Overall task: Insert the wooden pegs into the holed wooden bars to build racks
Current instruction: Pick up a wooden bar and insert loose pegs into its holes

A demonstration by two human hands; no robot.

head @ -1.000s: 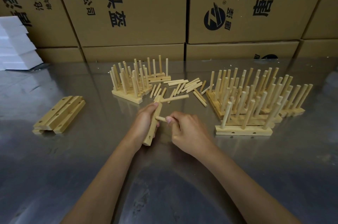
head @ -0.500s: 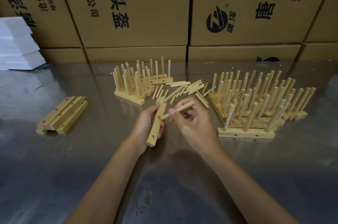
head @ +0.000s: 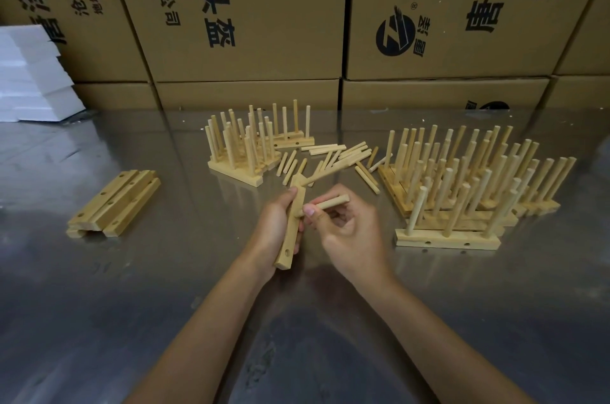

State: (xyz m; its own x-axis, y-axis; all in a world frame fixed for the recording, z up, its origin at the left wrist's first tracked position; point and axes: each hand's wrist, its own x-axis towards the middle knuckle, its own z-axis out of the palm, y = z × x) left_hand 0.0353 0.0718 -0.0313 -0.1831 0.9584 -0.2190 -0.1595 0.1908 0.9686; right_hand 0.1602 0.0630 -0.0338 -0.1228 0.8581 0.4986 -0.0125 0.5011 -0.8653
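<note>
fingers of my left hand are curled round the holed bar, gripping it lifted off the metal table and tilted away from me, so that its drilled face turns toward the other hand. my right hand pinches one peg between thumb and forefinger, the near end of the peg touching the bar about halfway along, where i judge a hole to be, though the thumb hides it. a bare hole shows near the bar's lower end, so i reckon this bar has most of its pegs to come. just beyond the bar lies the heap of loose pegs, within easy reach. beyond the bar to the left stands a cluster of finished racks, a larger group of racks stands right of the bar, and spare bars lie well left of it, kept apart from finished work.
</note>
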